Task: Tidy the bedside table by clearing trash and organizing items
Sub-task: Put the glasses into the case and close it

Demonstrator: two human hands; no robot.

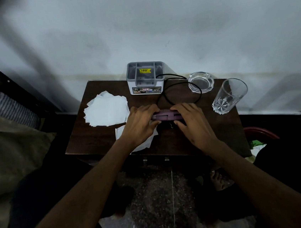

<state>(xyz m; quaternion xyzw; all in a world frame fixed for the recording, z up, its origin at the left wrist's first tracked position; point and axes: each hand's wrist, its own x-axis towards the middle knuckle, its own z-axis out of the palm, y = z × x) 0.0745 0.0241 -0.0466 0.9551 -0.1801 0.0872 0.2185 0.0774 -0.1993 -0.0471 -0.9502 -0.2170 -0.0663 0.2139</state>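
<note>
The purple case (pixel 165 116), a flat oblong thing with 2 dark slots along its near edge, lies at the middle of the bench (pixel 96 138), and both hands are on it. The left hand (pixel 140 127) grips its left end with curled fingers; the right hand (pixel 193 122) covers its right end, fingers bent over the top. Whether they pinch or only press, I cannot tell.

The step in hand looks like gathering this case to put it in order. A black cord (pixel 180 90) loops just behind the case and runs up into the grey organizer box (pixel 145 79) further behind it. The next move likely calls for lifting the case free of that loop without dragging the cord.

Left of the case lie crumpled white tissues (pixel 106 110), one touching the left hand, not yet cleared. Behind and to the right of the case sits a glass ashtray (pixel 201 81), and further right a drinking glass (pixel 229 96).
</note>
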